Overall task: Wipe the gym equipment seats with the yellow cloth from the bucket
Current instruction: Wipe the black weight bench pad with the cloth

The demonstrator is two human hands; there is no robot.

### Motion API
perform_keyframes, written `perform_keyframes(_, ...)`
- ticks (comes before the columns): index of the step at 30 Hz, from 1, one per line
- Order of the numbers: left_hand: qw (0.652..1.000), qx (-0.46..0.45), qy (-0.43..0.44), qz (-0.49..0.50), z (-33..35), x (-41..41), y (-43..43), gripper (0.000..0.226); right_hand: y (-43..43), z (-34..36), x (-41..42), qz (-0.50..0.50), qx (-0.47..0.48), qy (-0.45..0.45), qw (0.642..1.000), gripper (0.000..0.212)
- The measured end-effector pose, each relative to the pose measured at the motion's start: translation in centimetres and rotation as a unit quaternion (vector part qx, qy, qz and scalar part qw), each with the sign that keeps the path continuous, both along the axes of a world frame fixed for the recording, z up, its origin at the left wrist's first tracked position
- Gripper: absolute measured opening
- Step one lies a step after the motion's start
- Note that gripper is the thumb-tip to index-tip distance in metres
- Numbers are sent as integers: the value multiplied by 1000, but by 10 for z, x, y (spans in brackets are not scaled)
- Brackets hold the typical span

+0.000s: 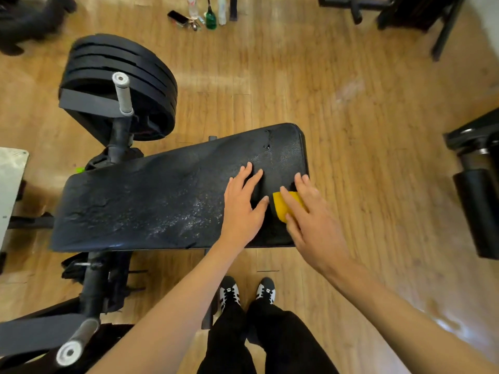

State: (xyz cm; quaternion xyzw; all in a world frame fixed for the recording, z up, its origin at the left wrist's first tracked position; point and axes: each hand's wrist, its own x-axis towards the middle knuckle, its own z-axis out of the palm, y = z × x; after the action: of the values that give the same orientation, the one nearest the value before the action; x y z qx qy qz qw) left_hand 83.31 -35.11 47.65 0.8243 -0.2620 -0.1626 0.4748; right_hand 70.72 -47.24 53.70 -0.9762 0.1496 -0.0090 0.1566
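Observation:
A long black padded bench seat [151, 195] lies across the middle of the view, its cracked surface showing wet streaks. My left hand [244, 209] rests flat on the pad near its right end, fingers straight. Just to its right my right hand [310, 222] presses a folded yellow cloth [280, 207] onto the pad with straight fingers; most of the cloth is hidden under that hand. No bucket is in view.
Stacked black weight plates [118, 85] on a grey-handled bar [122, 94] stand behind the bench's left end. A second grey handle [77, 344] juts out at lower left. Bottles, a phone and keys [199, 12] lie on the wooden floor far back. Black equipment [478, 184] stands at the right.

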Motion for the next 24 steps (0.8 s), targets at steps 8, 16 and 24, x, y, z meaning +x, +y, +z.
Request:
perform_keyframes(8,997,21,-75,13,-5,34,51,48,12,-4,8,-21,-106,0,994,45)
perform_keyframes(16,983,132,-126,16,-50,50,84,66,-51,-9,109,-9,-109,26,994,38)
perform_keyframes(24,981,140,-134,21,-60,47,82,65,-33,0,121,-13,-162,-54,985,28)
